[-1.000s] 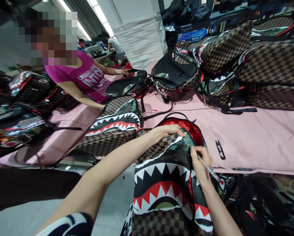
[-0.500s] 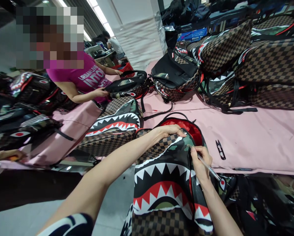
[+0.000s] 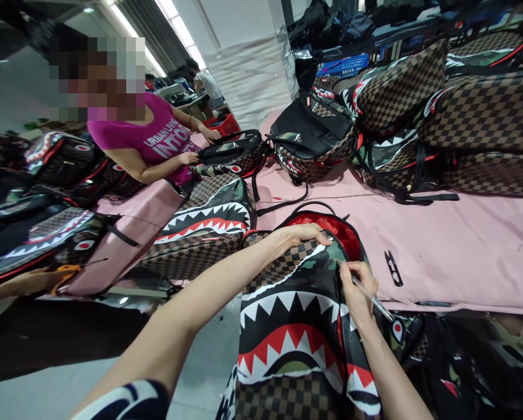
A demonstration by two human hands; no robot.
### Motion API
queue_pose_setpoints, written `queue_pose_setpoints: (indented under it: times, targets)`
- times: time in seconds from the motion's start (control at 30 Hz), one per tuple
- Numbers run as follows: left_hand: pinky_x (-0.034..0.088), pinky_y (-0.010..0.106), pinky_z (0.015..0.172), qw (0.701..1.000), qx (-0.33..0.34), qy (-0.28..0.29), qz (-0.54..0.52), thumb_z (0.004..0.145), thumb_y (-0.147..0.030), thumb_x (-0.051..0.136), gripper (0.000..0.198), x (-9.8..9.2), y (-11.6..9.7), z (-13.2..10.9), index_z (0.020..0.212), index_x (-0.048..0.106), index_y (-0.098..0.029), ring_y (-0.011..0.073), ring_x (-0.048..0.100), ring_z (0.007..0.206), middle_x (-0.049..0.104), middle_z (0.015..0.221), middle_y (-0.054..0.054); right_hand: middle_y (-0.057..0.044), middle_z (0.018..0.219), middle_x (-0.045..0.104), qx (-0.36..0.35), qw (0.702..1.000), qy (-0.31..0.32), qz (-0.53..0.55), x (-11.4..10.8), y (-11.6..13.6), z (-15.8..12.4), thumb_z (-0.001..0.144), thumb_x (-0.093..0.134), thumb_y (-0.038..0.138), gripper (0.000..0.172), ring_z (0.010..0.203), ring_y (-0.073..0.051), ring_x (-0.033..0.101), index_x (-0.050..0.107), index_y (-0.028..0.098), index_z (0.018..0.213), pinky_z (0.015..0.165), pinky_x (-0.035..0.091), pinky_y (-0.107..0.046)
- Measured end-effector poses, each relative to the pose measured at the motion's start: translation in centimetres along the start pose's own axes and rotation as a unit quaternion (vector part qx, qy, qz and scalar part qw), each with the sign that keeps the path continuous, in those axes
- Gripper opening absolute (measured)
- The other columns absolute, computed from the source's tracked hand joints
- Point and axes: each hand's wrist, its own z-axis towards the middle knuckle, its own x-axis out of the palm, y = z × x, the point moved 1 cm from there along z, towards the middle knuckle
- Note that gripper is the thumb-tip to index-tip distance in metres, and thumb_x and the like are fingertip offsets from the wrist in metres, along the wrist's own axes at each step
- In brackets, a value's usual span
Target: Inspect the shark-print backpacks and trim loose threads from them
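A backpack with a shark-mouth print, brown check and camouflage hangs over the front edge of the pink table. Its top is unzipped, and the red lining shows. My left hand grips the backpack's upper edge, thumb and fingers closed on the fabric. At the camouflage corner beside the zipper, my right hand is closed around a slim pen with a clear barrel. The pen's rear end points down and right, away from the bag. My right fingertips are against the bag's edge, and the pen's tip is hidden there.
Black thread snips lie on the pink table to the right. Other shark-print backpacks stand left and behind. A co-worker in a magenta shirt handles a bag. Another person's hand with orange scissors shows at left.
My hands and the backpack stay nearly in place. The co-worker has shifted slightly right with the bag. At left, the other person's hand with orange scissors has come further into view.
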Motion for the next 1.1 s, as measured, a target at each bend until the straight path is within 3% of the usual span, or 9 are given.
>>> queue_pose_setpoints:
  times: [1.1]
  targets:
    - [0.045, 0.020, 0.048, 1.000, -0.003, 0.006, -0.015, 0.063, -0.012, 0.070, 0.013, 0.16, 0.00, -0.04, 0.063, 0.057, -0.010, 0.0100, 0.056, 0.046, 0.061, 0.054, 0.000, 0.000, 0.065, 0.061, 0.023, 0.999, -0.016, 0.014, 0.20, -0.48, -0.15, 0.078, 0.059, 0.033, 0.018, 0.058, -0.013, 0.057, 0.057, 0.018, 0.067, 0.057, 0.045, -0.024]
